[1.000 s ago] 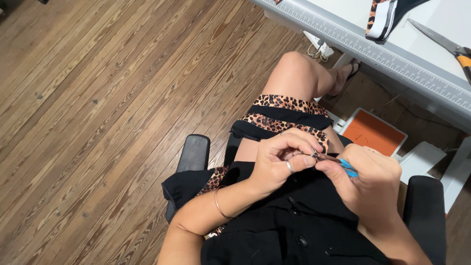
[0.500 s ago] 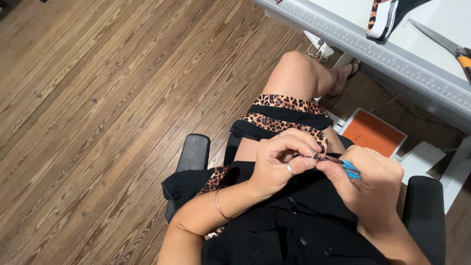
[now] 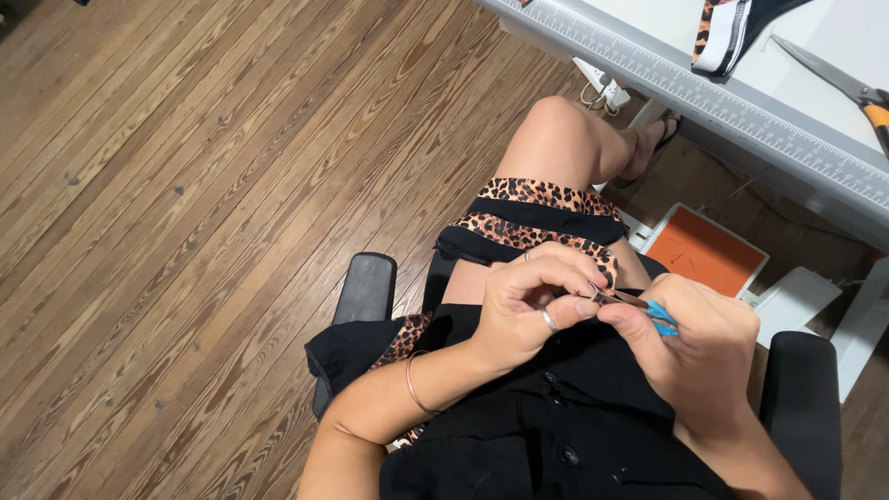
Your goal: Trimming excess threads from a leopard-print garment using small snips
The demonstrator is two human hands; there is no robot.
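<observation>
I sit in a chair with a piece of leopard-print and black fabric (image 3: 532, 218) draped over my lap. My left hand (image 3: 532, 301), with a ring and a thin bracelet, pinches the fabric's edge between thumb and fingers. My right hand (image 3: 699, 347) is closed on a small blue-handled tool (image 3: 659, 317) whose thin metal tip points at the spot my left fingers pinch. The two hands touch at that spot. Exactly what the tip meets is hidden by my fingers.
A white worktable (image 3: 741, 93) with a ruler edge stands ahead right, bearing orange-handled scissors (image 3: 847, 88) and another leopard-print piece (image 3: 727, 32). Below it lie an orange-and-white foot pedal (image 3: 708, 252) and a white plug (image 3: 602, 88). Black chair armrests (image 3: 366, 287) flank me on wooden flooring.
My hands stay together over the fabric with only slight finger shifts. Nothing else has moved.
</observation>
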